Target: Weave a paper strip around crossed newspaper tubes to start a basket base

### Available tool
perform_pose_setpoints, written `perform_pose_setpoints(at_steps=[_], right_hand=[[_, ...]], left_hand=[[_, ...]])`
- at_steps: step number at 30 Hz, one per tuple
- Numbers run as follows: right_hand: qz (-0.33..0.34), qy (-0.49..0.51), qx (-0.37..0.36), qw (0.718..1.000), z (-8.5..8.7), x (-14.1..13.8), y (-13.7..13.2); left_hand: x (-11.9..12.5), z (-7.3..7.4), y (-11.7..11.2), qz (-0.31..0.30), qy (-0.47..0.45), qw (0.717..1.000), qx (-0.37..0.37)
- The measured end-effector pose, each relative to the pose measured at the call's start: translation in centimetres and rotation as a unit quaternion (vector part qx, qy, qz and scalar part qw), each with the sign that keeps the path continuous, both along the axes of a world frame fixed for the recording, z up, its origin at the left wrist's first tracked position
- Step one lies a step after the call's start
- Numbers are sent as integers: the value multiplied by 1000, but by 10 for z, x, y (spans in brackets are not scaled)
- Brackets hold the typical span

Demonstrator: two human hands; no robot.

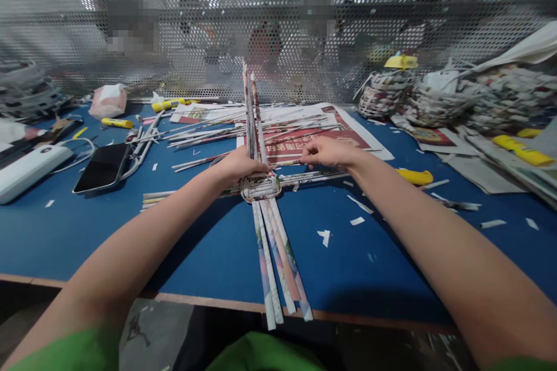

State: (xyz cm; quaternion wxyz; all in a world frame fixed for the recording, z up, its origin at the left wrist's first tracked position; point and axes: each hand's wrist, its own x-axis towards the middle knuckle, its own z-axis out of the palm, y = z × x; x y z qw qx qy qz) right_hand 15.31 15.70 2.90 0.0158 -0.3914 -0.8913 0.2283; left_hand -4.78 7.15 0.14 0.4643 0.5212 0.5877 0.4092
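A small woven base (261,188) of rolled newspaper tubes lies on the blue table in front of me. Several tubes fan out toward me, others point left and right, and some tubes (253,116) stand up at the back. My left hand (238,166) is closed on the base at its upper edge, thumb across the top; its fingertips are partly hidden. Just to the right, my right hand (327,152) pinches a thin newspaper tube (285,163) that runs across to the base.
Loose paper tubes (204,138) and a red printed sheet (348,127) lie behind the base. At left are a phone (102,167) and a white power bank (35,171). Woven baskets (380,94), scissors (456,204) and paper scraps lie right. A perforated metal screen (278,23) rises behind.
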Motion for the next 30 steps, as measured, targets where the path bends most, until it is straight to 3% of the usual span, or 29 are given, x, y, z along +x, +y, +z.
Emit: perform_pose_setpoints(at_steps=[6, 10, 14, 19, 22, 25, 28, 30], right_hand=[[-49, 6, 151, 987, -6, -14, -10], [25, 47, 275, 960, -7, -20, -22], [126, 46, 300, 944, -9, -27, -32], [147, 36, 368, 918, -10, -30, -37], [159, 79, 394, 902, -6, -32, -48], [184, 156, 339, 909, -2, -34, -67], [235, 147, 150, 949, 0, -30, -87], [206, 132, 28, 969, -3, -23, -95]], left_hand=[[-3, -6, 6, 27, -51, 998, -18], [-6, -14, 12, 30, -98, 994, -29], [-4, -14, 11, 31, -104, 994, -28], [0, -8, 7, 29, -123, 992, -30], [0, -3, 6, 32, -135, 989, -47], [-2, 1, 6, 34, -147, 987, -54], [-3, 3, 5, 34, -164, 984, -55], [-3, 5, 4, 30, -180, 982, -52]])
